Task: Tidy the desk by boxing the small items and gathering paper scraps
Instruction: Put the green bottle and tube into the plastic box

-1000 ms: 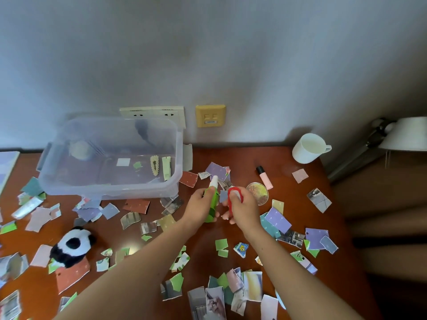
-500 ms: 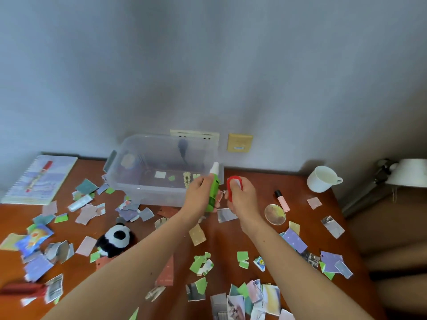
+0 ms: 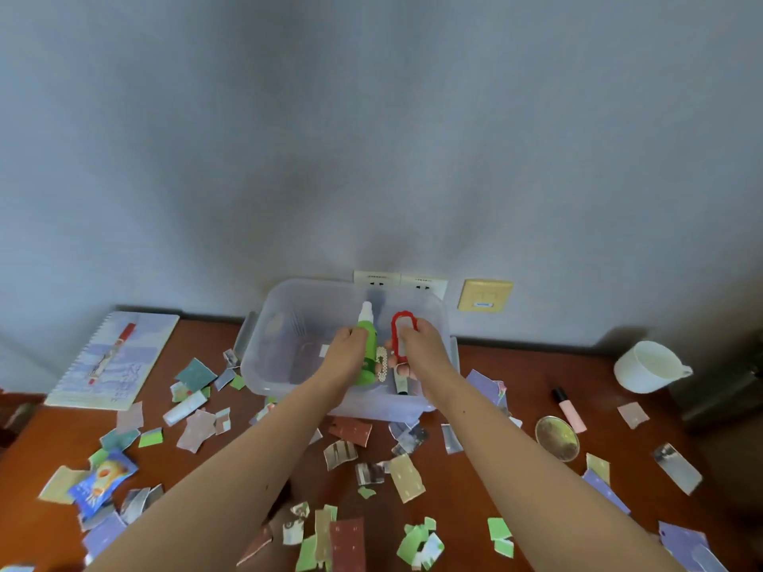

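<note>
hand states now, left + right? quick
Left hand: holding the green spray bottle.
Right hand: holding the red oval item.

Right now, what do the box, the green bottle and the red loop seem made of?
The box looks like clear, slightly frosted plastic: its contents show through. The green bottle in the left hand seems glossy plastic, with a white cap. The red loop in the right hand looks like smooth hard plastic; blur leaves that open.
</note>
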`<move>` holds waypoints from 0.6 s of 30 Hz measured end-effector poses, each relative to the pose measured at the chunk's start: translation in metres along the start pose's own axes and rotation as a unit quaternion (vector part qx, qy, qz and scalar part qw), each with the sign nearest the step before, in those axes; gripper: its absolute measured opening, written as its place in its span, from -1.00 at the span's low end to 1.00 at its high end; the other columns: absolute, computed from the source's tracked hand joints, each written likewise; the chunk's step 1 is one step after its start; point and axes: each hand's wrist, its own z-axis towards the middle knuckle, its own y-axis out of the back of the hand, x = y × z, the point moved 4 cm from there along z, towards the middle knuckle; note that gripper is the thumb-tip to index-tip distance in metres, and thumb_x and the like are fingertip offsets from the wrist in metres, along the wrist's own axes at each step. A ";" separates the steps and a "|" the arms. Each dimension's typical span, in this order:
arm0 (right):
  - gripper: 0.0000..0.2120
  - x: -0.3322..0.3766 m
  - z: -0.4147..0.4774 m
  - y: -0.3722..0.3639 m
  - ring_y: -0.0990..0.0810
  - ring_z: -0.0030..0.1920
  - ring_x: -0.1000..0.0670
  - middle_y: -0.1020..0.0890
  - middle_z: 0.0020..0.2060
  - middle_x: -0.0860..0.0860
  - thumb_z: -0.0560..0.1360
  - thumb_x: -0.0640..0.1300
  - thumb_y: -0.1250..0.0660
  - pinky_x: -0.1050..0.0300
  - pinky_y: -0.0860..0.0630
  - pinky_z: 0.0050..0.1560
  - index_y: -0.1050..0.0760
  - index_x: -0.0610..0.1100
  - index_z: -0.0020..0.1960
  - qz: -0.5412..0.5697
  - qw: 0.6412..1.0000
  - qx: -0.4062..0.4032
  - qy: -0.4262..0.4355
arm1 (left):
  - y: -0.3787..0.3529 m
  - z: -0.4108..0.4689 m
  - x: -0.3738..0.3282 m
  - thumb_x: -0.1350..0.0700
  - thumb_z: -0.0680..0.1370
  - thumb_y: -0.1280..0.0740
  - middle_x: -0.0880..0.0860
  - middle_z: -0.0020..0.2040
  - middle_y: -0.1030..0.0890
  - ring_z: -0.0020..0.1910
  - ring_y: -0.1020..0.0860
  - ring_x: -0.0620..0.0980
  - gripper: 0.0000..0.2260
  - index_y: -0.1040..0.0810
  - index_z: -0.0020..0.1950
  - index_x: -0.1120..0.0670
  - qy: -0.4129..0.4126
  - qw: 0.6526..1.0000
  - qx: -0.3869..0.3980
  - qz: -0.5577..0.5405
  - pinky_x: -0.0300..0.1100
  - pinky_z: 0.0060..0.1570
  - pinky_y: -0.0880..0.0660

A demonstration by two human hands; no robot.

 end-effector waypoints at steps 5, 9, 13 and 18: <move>-0.85 -0.028 0.047 -0.020 -0.58 -0.30 -0.02 -0.56 -0.15 -0.12 0.64 -0.14 -0.11 0.07 -0.60 -0.22 -0.37 -0.14 0.16 0.026 0.991 0.022 -0.127 | 0.004 0.051 0.021 0.11 0.64 -0.11 0.16 -0.04 -0.49 -0.11 -0.51 0.13 -0.87 -0.36 0.15 0.11 0.069 0.997 0.003 0.041 -0.13 -0.20 -0.46; -0.69 -0.054 0.071 -0.030 -0.60 -0.14 -0.06 -0.57 0.12 -0.16 0.60 -0.04 -0.22 0.08 -0.55 -0.34 -0.38 -0.15 0.29 0.067 0.972 0.009 -0.227 | 0.006 0.081 0.041 0.16 0.62 -0.16 0.21 -0.08 -0.49 -0.16 -0.50 0.14 -0.90 -0.42 0.07 0.16 0.135 0.989 0.018 0.050 -0.05 -0.15 -0.46; -0.59 -0.067 0.087 -0.039 -0.60 -0.01 -0.12 -0.61 0.03 -0.14 0.57 0.13 -0.24 -0.07 -0.58 -0.04 -0.46 -0.14 0.26 0.096 0.948 0.021 -0.301 | 0.007 0.103 0.053 0.19 0.60 -0.17 0.24 0.01 -0.51 -0.08 -0.52 0.17 -0.81 -0.42 0.17 0.23 0.185 0.978 0.017 0.094 0.03 -0.01 -0.52; -0.53 -0.069 0.096 -0.041 -0.59 -0.15 -0.10 -0.60 -0.13 -0.17 0.61 0.20 -0.11 0.00 -0.55 -0.22 -0.49 -0.21 0.02 0.139 0.930 0.061 -0.335 | 0.002 0.113 0.060 0.21 0.60 -0.14 0.28 0.13 -0.57 0.04 -0.61 0.23 -0.80 -0.45 0.16 0.24 0.212 0.965 0.042 0.149 0.19 0.07 -0.56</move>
